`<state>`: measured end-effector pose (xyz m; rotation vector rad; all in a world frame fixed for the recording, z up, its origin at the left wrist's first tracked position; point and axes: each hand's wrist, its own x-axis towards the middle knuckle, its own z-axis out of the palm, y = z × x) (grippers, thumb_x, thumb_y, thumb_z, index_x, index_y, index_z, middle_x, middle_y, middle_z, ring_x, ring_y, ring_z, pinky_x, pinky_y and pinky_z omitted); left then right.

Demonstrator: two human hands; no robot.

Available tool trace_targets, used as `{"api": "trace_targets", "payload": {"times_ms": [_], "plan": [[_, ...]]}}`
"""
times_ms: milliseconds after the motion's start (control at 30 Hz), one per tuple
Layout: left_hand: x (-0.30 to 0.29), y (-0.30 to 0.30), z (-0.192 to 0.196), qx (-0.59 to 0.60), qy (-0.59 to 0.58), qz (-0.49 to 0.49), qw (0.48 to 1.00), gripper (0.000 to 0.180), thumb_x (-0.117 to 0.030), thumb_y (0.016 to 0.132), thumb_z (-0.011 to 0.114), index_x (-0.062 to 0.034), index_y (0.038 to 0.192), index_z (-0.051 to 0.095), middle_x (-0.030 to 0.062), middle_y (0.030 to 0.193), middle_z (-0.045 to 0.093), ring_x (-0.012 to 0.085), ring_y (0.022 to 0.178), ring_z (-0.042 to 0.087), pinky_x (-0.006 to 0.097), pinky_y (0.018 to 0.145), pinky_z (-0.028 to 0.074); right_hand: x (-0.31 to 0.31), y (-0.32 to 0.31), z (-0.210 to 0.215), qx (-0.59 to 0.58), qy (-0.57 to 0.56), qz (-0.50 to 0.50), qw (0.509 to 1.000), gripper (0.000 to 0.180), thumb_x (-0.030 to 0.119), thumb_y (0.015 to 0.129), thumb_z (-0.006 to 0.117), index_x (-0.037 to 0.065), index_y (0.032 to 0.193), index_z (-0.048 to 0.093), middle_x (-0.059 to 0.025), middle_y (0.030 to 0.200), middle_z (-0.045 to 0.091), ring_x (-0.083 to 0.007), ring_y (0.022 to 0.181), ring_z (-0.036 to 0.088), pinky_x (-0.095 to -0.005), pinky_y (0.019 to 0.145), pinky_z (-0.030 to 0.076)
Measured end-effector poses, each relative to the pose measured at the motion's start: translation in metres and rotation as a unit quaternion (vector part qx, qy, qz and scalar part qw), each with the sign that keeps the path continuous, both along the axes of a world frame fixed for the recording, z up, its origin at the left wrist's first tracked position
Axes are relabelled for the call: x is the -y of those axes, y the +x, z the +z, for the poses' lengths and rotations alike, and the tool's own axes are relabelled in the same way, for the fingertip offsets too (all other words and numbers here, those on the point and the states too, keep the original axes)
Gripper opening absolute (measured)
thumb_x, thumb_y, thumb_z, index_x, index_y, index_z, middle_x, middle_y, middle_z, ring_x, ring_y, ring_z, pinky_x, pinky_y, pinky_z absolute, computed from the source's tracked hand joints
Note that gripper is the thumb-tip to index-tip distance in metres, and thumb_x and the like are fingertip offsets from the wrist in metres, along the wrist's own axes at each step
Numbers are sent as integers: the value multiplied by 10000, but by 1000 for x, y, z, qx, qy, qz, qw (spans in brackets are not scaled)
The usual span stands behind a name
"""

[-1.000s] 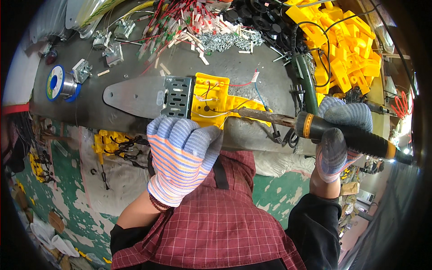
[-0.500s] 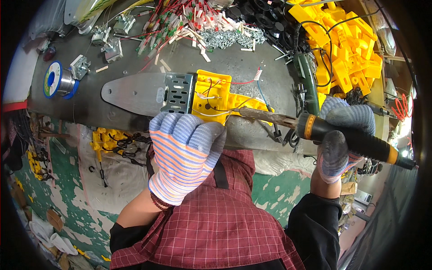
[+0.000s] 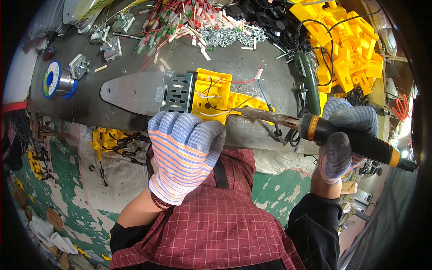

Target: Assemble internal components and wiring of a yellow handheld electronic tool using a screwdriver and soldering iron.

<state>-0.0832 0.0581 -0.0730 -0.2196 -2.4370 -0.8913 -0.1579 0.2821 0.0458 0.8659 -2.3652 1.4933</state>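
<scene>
My right hand point(image 3: 344, 135), in a striped glove, is wrapped round the thick black handle of a soldering iron point(image 3: 310, 127). Its tip reaches left to the wires over a yellow plastic housing point(image 3: 213, 90), open side up. Thin wires lie inside, and a red wire point(image 3: 243, 81) and a blue wire point(image 3: 262, 92) run out on the right. A flat grey metal plate point(image 3: 132, 92) with a slotted part joins the housing's left side. My left hand point(image 3: 186, 148), also gloved, is closed against the housing's near edge; what its fingers pinch, if anything, is hidden.
A solder spool point(image 3: 53, 78) and metal plug-like parts point(image 3: 111, 49) sit on the left. Behind the work lie tangled wired parts point(image 3: 180, 20), small metal hardware point(image 3: 229, 37) and black round parts point(image 3: 261, 15). Yellow housings point(image 3: 348, 45) and a dark green tool point(image 3: 308, 83) are at right.
My right hand and the soldering iron's handle have shifted slightly; the tip stays at the wires. My left hand and the housing are almost unmoved.
</scene>
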Motion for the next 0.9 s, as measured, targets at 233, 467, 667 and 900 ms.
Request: {"api": "trace_targets", "payload": {"times_ms": [233, 467, 667, 900], "plan": [[-3, -3, 0, -9, 6, 1, 1000, 294, -216, 643, 765, -162, 907, 649, 50, 866, 554, 274, 780, 547, 444, 707, 399, -4, 0, -3, -16, 5, 7, 1000, 453, 127, 711, 858, 33, 1030, 550, -82, 886, 656, -192, 822, 622, -368, 862, 478], [-3, -3, -3, -5, -2, -3, 1000, 310, -198, 640, 766, -154, 921, 640, 54, 870, 545, 282, 792, 537, 448, 706, 397, -6, 1, -3, -10, -1, 0, 1000, 461, 131, 719, 847, 38, 1048, 538, -80, 875, 650, -188, 814, 611, -364, 848, 474], [-3, -4, -5, -6, 1, -1, 1000, 309, -198, 642, 764, -154, 921, 639, 52, 869, 549, 283, 784, 538, 449, 695, 396, -2, -2, -5, -19, 35, 1, 999, 457, 168, 729, 837, 41, 1032, 519, -78, 862, 634, -189, 782, 590, -359, 783, 464], [-2, -2, 9, -14, 11, 4, 1000, 276, -183, 648, 769, -165, 892, 642, 37, 837, 546, 263, 765, 542, 429, 691, 396, 0, 7, 0, 14, 3, -49, 999, 467, 250, 732, 842, 47, 990, 509, -66, 820, 600, -198, 767, 579, -354, 763, 459]]}}
